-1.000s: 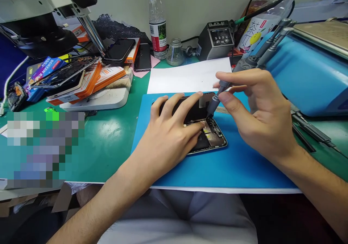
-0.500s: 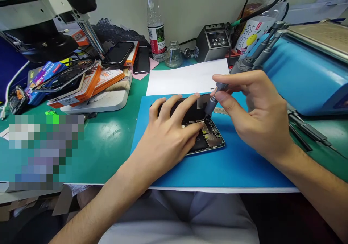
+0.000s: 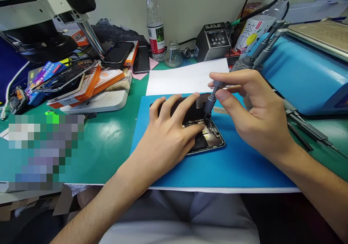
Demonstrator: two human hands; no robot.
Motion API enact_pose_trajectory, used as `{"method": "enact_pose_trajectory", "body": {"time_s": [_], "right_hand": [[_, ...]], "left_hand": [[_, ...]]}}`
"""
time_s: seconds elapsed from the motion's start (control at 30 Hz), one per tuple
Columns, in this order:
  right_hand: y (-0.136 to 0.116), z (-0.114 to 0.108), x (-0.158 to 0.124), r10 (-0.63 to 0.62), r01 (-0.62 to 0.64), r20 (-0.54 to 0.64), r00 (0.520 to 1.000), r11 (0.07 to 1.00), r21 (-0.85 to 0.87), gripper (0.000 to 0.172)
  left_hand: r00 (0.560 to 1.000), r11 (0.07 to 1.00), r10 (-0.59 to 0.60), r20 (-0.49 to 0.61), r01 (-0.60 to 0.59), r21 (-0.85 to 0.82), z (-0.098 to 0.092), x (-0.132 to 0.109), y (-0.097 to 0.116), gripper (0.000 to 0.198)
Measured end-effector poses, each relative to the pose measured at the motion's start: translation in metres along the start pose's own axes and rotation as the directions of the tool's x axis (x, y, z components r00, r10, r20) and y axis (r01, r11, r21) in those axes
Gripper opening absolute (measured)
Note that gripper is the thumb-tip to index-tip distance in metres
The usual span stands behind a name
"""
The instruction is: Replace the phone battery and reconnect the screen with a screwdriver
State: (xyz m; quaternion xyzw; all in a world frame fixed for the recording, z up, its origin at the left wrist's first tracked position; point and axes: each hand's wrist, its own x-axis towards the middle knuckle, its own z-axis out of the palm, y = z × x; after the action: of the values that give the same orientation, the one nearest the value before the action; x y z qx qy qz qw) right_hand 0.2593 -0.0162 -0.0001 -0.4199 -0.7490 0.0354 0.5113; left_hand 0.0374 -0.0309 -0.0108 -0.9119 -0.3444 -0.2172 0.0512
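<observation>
An opened smartphone (image 3: 213, 139) lies on the blue mat, its inner parts bare and its dark screen panel (image 3: 190, 115) raised along the far side. My left hand (image 3: 170, 135) holds it steady, with fingers spread against the panel and the thumb side down on the inner parts. Between the thumb and fingers of my right hand (image 3: 252, 110) is a grey screwdriver (image 3: 211, 100), tilted. Its tip reaches the phone's inner edge near the raised panel; the exact contact point is too small to make out.
A white paper sheet (image 3: 187, 78) lies behind the blue mat (image 3: 239, 168). Phones and boxes (image 3: 89, 84) pile up at left below a microscope (image 3: 46, 30). A bottle (image 3: 156, 33), glass jar (image 3: 173, 54) and control box (image 3: 213, 42) stand behind; a blue machine (image 3: 304, 73) fills the right.
My right hand and the top of the screwdriver have shifted slightly left, and the screwdriver's tilt has changed a little. My left hand and the phone stay almost still.
</observation>
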Motion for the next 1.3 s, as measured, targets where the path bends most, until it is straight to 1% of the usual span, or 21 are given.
{"method": "enact_pose_trajectory", "body": {"time_s": [0.1,0.23,0.33,0.43,0.53,0.67,0.77,0.9,1.0,1.1,1.17,1.3], "right_hand": [[-0.0008,-0.0004,0.0006,0.006,-0.006,-0.025,1.0,1.0,-0.027,0.031],[-0.0024,-0.0005,0.0009,0.016,-0.016,0.009,1.0,1.0,0.011,0.03],[-0.0023,-0.0005,0.0006,0.005,-0.005,-0.009,1.0,1.0,0.001,0.03],[-0.0017,-0.0004,0.0004,0.021,-0.021,0.008,1.0,1.0,0.012,0.03],[-0.0013,-0.0001,0.0002,0.011,-0.011,-0.013,1.0,1.0,-0.006,0.029],[-0.0016,0.0002,-0.0002,0.013,-0.013,0.007,1.0,1.0,0.029,0.03],[-0.0021,0.0001,-0.0005,0.019,-0.019,-0.028,0.999,1.0,0.004,0.031],[-0.0022,-0.0004,-0.0006,0.011,-0.011,-0.003,1.0,1.0,0.028,0.031],[-0.0019,-0.0009,-0.001,-0.001,0.001,-0.016,1.0,1.0,0.007,0.032],[-0.0023,-0.0017,-0.002,0.005,-0.005,0.017,1.0,1.0,0.014,0.034],[-0.0031,-0.0022,-0.0025,-0.008,0.008,0.009,1.0,1.0,-0.01,0.034],[-0.0045,-0.0035,-0.0024,-0.023,0.023,0.033,0.999,1.0,-0.018,0.036]], "left_hand": [[1.0,1.0,-0.002,-0.01,0.002,0.001,0.0011,0.0002,0.0,0.03],[1.0,1.0,-0.002,-0.012,0.002,0.002,0.0017,0.0004,0.0005,0.03],[1.0,1.0,-0.003,-0.004,0.003,0.009,0.0012,0.0,0.0009,0.031],[1.0,1.0,-0.002,0.003,0.002,0.013,0.0007,-0.0006,0.0009,0.033],[1.0,1.0,-0.003,0.005,0.003,0.015,0.0006,-0.0007,0.0005,0.033],[1.0,1.0,-0.004,0.01,0.004,0.01,0.0003,-0.0002,0.0003,0.033],[1.0,1.0,-0.006,0.011,0.006,0.006,-0.0001,0.0002,0.0004,0.032],[1.0,1.0,-0.014,0.018,0.014,0.002,-0.0007,0.0006,0.0008,0.033],[1.0,1.0,-0.019,0.022,0.02,-0.003,-0.0007,0.0009,0.0013,0.032],[1.0,1.0,-0.021,0.007,0.021,-0.012,-0.0006,0.0012,0.0019,0.029],[1.0,1.0,-0.022,-0.002,0.022,-0.018,-0.0006,0.0012,0.0023,0.027],[0.999,0.999,-0.035,-0.005,0.035,-0.028,-0.0005,0.0015,0.0031,0.028]]}}
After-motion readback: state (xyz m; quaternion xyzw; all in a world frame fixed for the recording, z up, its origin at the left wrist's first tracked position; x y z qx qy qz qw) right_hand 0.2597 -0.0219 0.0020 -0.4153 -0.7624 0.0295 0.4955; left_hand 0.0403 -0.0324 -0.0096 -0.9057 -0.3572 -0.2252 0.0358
